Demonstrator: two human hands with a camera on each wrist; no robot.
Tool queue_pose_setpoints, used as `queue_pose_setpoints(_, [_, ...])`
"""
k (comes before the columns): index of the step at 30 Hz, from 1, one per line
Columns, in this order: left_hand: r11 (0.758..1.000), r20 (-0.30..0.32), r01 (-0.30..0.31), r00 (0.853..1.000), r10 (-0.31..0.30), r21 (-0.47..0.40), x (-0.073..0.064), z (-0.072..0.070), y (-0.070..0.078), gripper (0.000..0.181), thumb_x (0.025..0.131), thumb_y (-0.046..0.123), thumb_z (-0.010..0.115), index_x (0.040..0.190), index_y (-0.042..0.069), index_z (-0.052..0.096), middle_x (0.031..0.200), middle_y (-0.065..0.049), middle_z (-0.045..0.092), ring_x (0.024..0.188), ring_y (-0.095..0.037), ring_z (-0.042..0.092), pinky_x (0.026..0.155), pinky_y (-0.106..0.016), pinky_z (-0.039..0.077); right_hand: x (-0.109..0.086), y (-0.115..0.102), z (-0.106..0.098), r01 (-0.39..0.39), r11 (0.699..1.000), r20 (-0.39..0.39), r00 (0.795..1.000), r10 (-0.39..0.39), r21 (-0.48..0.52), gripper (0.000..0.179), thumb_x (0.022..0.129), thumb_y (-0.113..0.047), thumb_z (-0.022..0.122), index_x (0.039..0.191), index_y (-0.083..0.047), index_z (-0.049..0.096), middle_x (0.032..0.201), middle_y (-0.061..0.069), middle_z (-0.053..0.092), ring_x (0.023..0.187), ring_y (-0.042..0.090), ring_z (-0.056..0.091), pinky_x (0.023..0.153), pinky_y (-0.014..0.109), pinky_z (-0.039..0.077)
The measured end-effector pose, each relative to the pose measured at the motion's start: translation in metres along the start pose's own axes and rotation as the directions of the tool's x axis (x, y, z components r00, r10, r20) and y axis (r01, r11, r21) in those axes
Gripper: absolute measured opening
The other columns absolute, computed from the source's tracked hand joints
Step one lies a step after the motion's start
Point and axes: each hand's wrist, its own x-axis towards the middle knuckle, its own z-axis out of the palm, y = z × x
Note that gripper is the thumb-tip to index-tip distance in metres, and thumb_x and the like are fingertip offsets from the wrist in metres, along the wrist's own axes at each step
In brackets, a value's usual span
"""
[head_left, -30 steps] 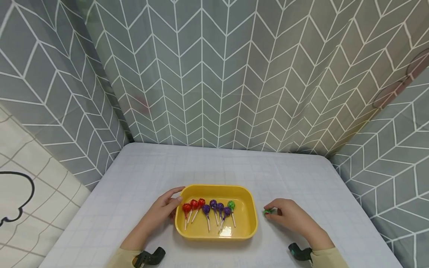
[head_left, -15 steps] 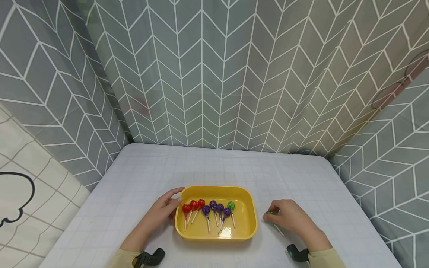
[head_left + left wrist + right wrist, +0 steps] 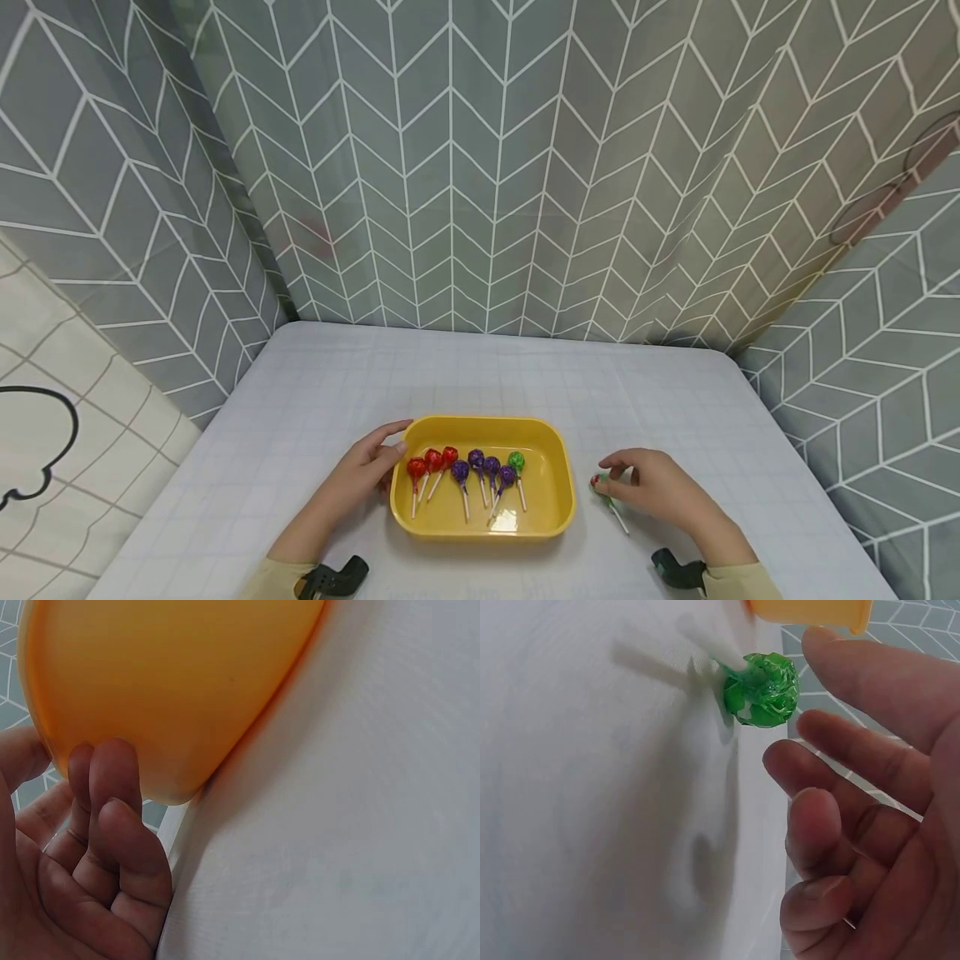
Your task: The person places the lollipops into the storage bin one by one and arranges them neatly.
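My left hand (image 3: 367, 467) grips the left end of a yellow plastic tray (image 3: 551, 492), thumb at the rim; in the left wrist view its fingers (image 3: 116, 780) curl against the tray's outer wall. Inside lie red lollipops (image 3: 416, 467), several purple lollipops (image 3: 460, 472) and one green lollipop (image 3: 516, 460), sticks towards me. Right of the tray, another green lollipop (image 3: 609, 502) lies on the table, its stick pointing down and right. Over it hovers my right hand (image 3: 652, 483), thumb and fingers parted; the right wrist view shows a gap between them and the green wrapper (image 3: 769, 690).
A white cloth covers the table (image 3: 480, 367). Grey curtains (image 3: 480, 167) with white zigzag lines stand behind it and along the sides. Black wrist cameras (image 3: 333, 577) sit at both sleeves.
The right hand's fingers have come off the green lollipop and spread apart, so its head and stick show on the table. The left hand and the tray stay nearly in place.
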Motion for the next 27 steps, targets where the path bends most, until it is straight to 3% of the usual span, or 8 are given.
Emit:
queue_pose_setpoints(12, [1.000,-0.008,0.001,1.000,-0.001,0.000,-0.0009,0.0003,-0.0013,0.046,0.101,0.035,0.057,0.144,0.024,0.048,0.079,-0.012,0.065,0.059,-0.025,0.056,0.053,-0.034,0.051,-0.0015,0.0105,-0.0013,0.079,0.993,0.005,0.997,-0.080,0.083,0.037,0.082,-0.042,0.080,0.111,-0.020,0.072,0.106,-0.004,0.066,0.064,0.012,0.049,0.052,0.026,0.042])
queue_pose_setpoints(27, [1.000,-0.022,0.009,1.000,-0.009,0.010,0.0006,0.0010,-0.0035,0.045,0.101,0.035,0.056,0.144,0.025,0.048,0.079,-0.011,0.065,0.059,-0.025,0.056,0.054,-0.033,0.051,-0.0012,0.0094,-0.0029,0.096,0.991,0.035,0.994,-0.100,0.098,0.033,0.085,-0.036,0.078,0.112,-0.017,0.073,0.091,-0.008,0.062,0.067,0.012,0.048,0.054,0.026,0.041])
